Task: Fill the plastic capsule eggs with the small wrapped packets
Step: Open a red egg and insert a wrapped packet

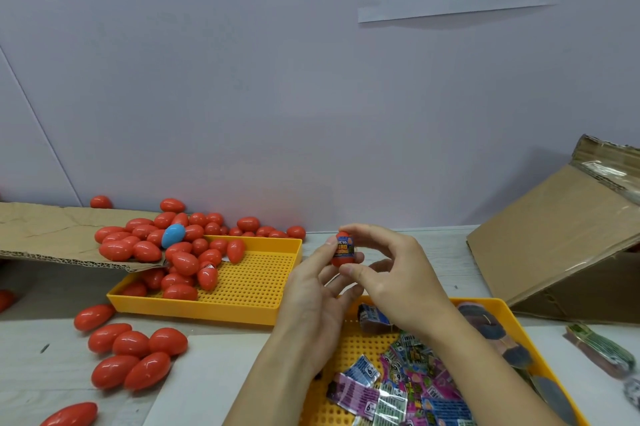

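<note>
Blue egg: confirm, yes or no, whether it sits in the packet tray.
No, the blue egg lies among red eggs beside the far tray.
</note>
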Motion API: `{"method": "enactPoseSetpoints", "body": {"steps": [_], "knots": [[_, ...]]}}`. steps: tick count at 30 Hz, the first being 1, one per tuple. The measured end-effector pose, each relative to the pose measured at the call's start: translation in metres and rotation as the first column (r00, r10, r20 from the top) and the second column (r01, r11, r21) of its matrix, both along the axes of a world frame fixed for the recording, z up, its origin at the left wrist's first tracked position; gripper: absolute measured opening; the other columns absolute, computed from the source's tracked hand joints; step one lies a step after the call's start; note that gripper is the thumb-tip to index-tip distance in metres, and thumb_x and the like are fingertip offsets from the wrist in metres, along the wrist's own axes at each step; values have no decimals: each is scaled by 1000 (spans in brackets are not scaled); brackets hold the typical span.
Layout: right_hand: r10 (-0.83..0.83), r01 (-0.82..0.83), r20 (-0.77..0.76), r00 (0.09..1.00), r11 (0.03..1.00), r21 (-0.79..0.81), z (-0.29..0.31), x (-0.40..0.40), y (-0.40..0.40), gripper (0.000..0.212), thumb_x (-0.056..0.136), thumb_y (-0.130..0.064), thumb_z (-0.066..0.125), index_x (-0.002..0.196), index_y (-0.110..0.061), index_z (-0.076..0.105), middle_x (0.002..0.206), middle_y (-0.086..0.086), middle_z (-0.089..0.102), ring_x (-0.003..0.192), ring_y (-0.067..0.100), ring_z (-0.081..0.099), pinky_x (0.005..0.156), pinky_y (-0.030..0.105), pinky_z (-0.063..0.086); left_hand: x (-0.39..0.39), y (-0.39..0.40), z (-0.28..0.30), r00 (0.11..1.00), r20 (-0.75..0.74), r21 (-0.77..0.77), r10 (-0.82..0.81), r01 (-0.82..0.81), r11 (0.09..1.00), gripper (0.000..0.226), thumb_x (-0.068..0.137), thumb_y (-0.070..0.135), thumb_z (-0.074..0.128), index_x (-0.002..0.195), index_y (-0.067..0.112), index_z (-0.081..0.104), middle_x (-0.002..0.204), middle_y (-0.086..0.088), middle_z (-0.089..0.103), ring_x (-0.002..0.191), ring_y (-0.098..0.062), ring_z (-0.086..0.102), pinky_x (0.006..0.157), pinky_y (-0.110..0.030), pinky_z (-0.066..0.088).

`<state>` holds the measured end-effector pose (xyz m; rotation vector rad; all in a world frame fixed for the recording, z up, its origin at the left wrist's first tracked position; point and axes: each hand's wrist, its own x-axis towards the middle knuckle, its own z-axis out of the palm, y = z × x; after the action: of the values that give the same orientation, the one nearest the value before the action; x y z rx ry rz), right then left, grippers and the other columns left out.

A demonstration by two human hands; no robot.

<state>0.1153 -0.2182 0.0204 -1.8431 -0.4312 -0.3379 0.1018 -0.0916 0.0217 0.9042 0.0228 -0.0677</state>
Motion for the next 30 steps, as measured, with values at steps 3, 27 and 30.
{"method": "enactPoseSetpoints", "body": {"steps": [3, 27, 30], "knots": [[-20, 20, 11, 1000, 1000, -1, 0, 0, -1, 42, 85, -11, 74, 116, -39, 66, 113, -22, 67, 115, -6, 56, 90, 27, 56, 2, -3, -3, 993, 49, 76, 111, -114, 991, 30, 87, 22, 71, 107, -1, 65, 95, -23, 71, 81, -33, 73, 65, -36, 60], [-53, 53, 49, 997, 999, 1, 4, -4, 2, 40, 77, -12, 82, 105, -38, 69, 100, -19, 70, 85, -11, 66, 68, 3, 47, 0, -9, -2, 993, 94, 172, 71, -86, 981, 31, 98, 25, 57, 97, -4, 65, 79, -22, 71, 84, -37, 74, 62, -33, 60], [-53, 53, 27, 998, 999, 10, 4, -5, 2, 40, 75, -12, 83, 109, -31, 72, 103, -15, 69, 78, -7, 68, 66, 4, 47, -1, -10, -2, 997, 62, 129, 45, -52, 990, 31, 103, 21, 49, 93, -2, 67, 74, -21, 71, 76, -31, 75, 59, -31, 59]]}}
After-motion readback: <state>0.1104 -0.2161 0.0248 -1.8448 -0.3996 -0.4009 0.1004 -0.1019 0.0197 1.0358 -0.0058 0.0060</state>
